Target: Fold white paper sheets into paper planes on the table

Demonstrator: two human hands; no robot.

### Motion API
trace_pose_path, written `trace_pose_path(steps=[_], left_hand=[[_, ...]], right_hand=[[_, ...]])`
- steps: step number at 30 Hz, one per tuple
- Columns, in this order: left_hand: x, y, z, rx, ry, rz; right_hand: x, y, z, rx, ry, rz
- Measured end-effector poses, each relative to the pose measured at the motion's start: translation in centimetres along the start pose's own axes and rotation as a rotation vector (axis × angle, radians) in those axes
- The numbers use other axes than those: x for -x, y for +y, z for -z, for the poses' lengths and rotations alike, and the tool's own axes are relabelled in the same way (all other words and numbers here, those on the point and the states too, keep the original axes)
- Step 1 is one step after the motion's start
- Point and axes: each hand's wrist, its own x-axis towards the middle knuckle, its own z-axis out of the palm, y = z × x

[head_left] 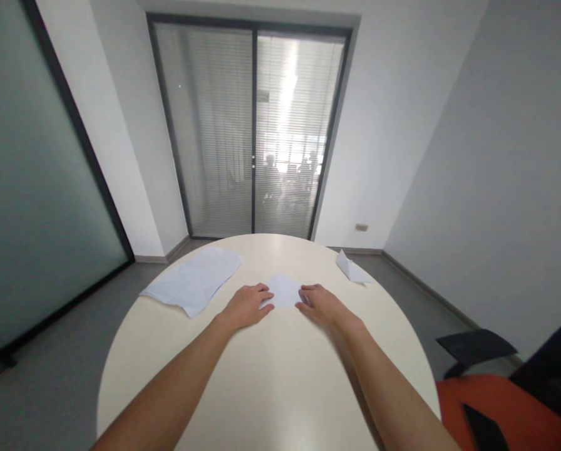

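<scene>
A small folded sheet of white paper (pixel 283 290) lies on the round table, its top edge coming to a blunt point. My left hand (pixel 247 305) grips its left corner, thumb nearer me and fingers over the edge. At the opposite corner, my right hand (pixel 322 304) holds the paper between curled fingers and thumb. The fingertips cover both side corners, so the folds there are hidden.
A stack of white paper sheets (pixel 198 275) rests at the left of the white table (pixel 262 388). A folded paper shape (pixel 352 269) stands near the right rim. An orange chair (pixel 506 410) with black armrests is at the lower right.
</scene>
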Motion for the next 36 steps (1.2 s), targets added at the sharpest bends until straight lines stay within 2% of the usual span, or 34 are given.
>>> trace_pose_path(steps=[4, 8, 12, 20, 27, 36], left_hand=[[0.0, -0.1, 0.0, 0.004, -0.001, -0.006], [0.0, -0.2, -0.1, -0.002, 0.002, -0.02], [-0.1, -0.3, -0.1, -0.009, 0.005, -0.027], [-0.1, -0.2, -0.1, 0.006, 0.0, -0.015], [-0.2, -0.6, -0.5, 0.034, 0.0, 0.013], [-0.5, -0.1, -0.9, 0.075, 0.039, 0.098]], right_hand=[[0.0, 0.7, -0.3, -0.024, 0.063, 0.035], [-0.2, 1.9, -0.9, -0.082, 0.059, 0.082], [-0.3, 2.7, -1.4, -0.174, 0.07, 0.063], [-0.3, 3.0, -2.1, -0.348, 0.185, 0.054], [-0.4, 3.3, -1.7, -0.431, 0.112, 0.066], [-0.4, 3.1, -1.5, -0.39, 0.119, 0.067]])
